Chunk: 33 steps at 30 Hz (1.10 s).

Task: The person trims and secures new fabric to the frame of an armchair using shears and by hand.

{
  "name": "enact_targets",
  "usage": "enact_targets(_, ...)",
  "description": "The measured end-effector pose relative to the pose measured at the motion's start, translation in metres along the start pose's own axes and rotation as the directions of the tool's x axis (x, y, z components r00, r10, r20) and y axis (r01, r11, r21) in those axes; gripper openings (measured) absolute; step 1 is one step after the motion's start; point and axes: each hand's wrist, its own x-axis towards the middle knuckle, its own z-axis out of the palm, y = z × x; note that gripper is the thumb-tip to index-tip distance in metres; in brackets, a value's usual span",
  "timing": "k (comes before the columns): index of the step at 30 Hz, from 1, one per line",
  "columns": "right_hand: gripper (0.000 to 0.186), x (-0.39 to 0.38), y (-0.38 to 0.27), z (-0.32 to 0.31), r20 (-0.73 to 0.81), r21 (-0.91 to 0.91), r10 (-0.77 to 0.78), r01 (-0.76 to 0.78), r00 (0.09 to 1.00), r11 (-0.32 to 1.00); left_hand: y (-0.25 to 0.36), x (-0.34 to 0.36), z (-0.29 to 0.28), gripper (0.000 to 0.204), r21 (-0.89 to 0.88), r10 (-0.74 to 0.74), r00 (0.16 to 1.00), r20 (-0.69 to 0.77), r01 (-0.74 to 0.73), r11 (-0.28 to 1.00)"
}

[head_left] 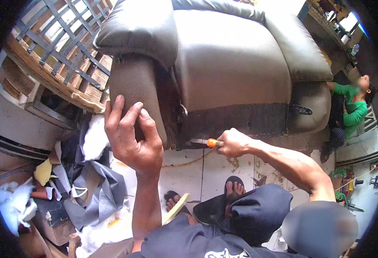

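A brown leather sofa (236,60) fills the space in front of me, with a darker fabric strip (240,120) along its lower front. My left hand (136,137) is raised at the sofa's left arm panel (133,81), fingers apart and slightly bent. Nothing shows in it; whether the fingertips touch the leather I cannot tell. My right hand (234,142) is closed around an orange-handled tool (211,142). Its pale metal end points left toward the sofa's lower left front edge; its exact kind is unclear. A small metal lever (183,112) sticks out beside the left arm.
Grey fabric scraps (98,193) and white stuffing (95,137) lie on the left floor. A wooden frame with woven straps (64,38) leans behind them. At the far right another person in a green top (355,105) is beside the sofa. White tiles (184,170) lie underfoot.
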Motion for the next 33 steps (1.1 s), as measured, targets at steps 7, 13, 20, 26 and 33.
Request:
enact_targets(7, 0.048, 0.017, 0.057, 0.207, 0.425, 0.212, -0.095, 0.003, 0.900, 0.977, -0.001, 0.011, -0.009, 0.019, -0.003, 0.080, 0.996, 0.041, -0.080, 0.997)
enact_targets(13, 0.055, 0.004, 0.039, 0.118, -0.015, 0.643, -0.203, 0.165, 0.979, 0.748, -0.006, -0.001, -0.012, 0.019, 0.002, 0.058, 0.996, 0.065, -0.058, 0.998)
enact_targets(20, 0.049, -0.011, 0.053, 0.149, -0.209, 0.493, -0.118, 0.209, 0.971, 0.845, 0.000, -0.001, -0.006, 0.019, 0.060, 0.094, 0.994, 0.047, -0.097, 0.994)
enact_targets(26, 0.045, -0.024, 0.044, 0.133, -0.205, 0.587, 0.040, 0.090, 0.978, 0.804, 0.002, -0.001, -0.004, 0.020, 0.085, 0.066, 0.997, 0.030, -0.069, 0.994)
enact_targets(33, 0.045, -0.040, 0.023, 0.099, -0.326, 0.434, 0.037, 0.115, 0.945, 0.893, -0.002, -0.001, 0.001, 0.018, 0.026, 0.084, 0.996, 0.016, -0.085, 0.996)
